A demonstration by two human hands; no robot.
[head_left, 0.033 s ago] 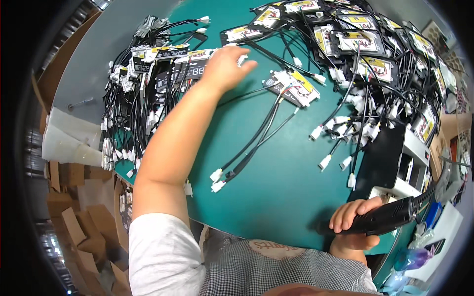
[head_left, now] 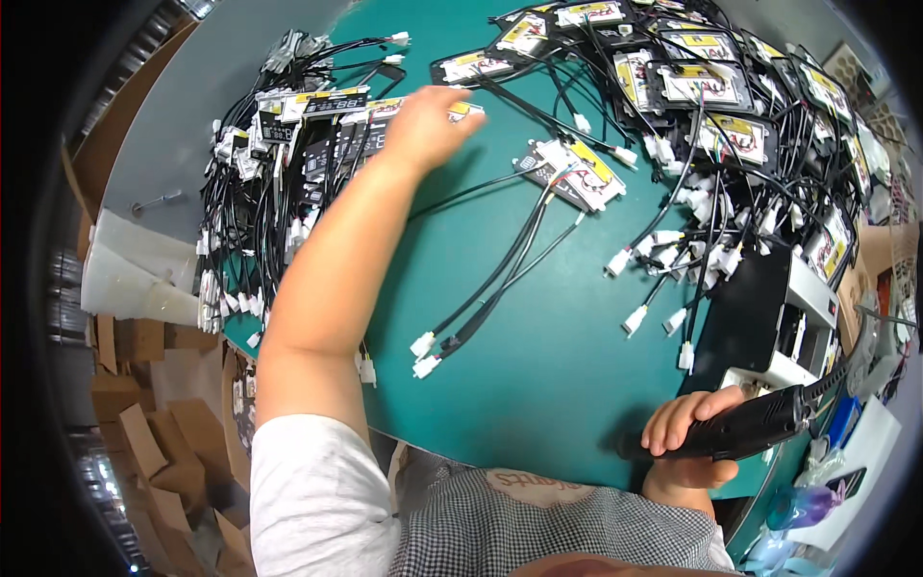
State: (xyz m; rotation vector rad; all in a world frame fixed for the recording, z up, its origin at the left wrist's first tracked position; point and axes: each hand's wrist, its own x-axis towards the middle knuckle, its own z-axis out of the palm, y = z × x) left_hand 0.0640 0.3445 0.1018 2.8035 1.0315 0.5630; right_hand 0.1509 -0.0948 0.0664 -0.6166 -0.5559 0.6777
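Note:
My left hand [head_left: 423,130] reaches to the back left of the table. Its thumb and fingers close around the right end of a flat display panel [head_left: 465,110] with a white and yellow label. That panel lies at the edge of a pile of similar display panels [head_left: 332,152]; my hand hides its middle. My right hand [head_left: 687,433], at the front right, wraps around a black corded electric screwdriver [head_left: 755,425]. Between the hands lies a single display panel [head_left: 577,175], tilted on the table, its black cables [head_left: 510,260] trailing toward me to white plugs.
A large heap of wired panels [head_left: 702,85] covers the back right of the green table [head_left: 538,337]. A black and white boxy device [head_left: 798,308] stands at the right. Beyond the left edge are a white plastic bin [head_left: 139,269] and open cardboard boxes [head_left: 183,452].
My left hand has drawn slightly to the left, and its thumb and fingers have come closer together on the panel's end. The right hand with the screwdriver stays in place.

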